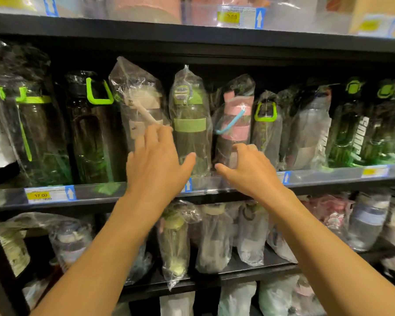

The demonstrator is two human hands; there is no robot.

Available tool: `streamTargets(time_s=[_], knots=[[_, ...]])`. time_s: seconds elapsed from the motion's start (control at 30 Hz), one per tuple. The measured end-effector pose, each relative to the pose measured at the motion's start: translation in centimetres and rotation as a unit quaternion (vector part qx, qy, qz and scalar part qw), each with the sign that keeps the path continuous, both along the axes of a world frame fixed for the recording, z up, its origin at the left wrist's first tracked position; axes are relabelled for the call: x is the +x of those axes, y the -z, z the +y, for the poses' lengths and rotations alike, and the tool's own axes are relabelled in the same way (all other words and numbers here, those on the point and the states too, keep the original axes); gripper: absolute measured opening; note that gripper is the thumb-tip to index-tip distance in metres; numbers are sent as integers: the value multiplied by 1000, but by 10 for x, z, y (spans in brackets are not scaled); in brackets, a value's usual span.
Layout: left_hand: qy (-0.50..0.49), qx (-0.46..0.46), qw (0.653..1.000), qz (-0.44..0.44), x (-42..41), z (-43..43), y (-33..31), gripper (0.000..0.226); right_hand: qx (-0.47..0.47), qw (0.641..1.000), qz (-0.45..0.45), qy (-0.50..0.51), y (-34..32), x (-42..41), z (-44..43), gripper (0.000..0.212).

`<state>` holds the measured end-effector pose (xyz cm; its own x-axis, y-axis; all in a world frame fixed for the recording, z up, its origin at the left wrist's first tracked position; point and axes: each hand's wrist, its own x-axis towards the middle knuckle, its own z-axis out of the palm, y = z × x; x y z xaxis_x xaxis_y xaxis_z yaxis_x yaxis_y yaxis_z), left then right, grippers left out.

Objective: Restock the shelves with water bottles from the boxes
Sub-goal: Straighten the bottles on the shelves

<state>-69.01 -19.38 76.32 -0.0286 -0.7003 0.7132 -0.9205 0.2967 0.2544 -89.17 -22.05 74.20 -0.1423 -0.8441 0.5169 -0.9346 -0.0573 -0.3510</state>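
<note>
So the green-banded bottle (pixel 189 124) stands upright in its clear plastic bag at the front edge of the middle shelf (pixel 100 190), squeezed between a beige-lidded bottle (pixel 139 103) and a pink bottle (pixel 236 119), both bagged too. My left hand (pixel 154 163) is spread wide with its fingertips against the beige one's bag and the thumb out toward the green one. It has hold of nothing. The right hand (pixel 249 166) has loosely bent fingers down by the foot of the pink bottle's bag, and I can't tell if it actually touches. Handling-wise, these look empty, so probably light and tippy, with a hard plastic body under a loose, slick bag. I'd grab around the body at the band, not the bag's floppy top, or the bottle may slide. No boxes in view.
</note>
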Motion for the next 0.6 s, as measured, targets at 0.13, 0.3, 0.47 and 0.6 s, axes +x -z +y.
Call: streamTargets(time_s=[0.13, 0.3, 0.47, 0.6], knots=[[44, 37, 998, 0, -55, -2, 4, 63, -13, 1000, 0, 2, -3, -45, 3, 73], [88, 121, 984, 93, -120, -34, 11, 81, -29, 997, -71, 4, -8, -105, -16, 93], [51, 146, 972, 179, -158, -68, 20, 98, -23, 991, -132, -24, -6, -138, -45, 111], [31, 179, 958, 220, -178, -88, 23, 101, 5, 987, -150, -49, -4, -148, -69, 111]])
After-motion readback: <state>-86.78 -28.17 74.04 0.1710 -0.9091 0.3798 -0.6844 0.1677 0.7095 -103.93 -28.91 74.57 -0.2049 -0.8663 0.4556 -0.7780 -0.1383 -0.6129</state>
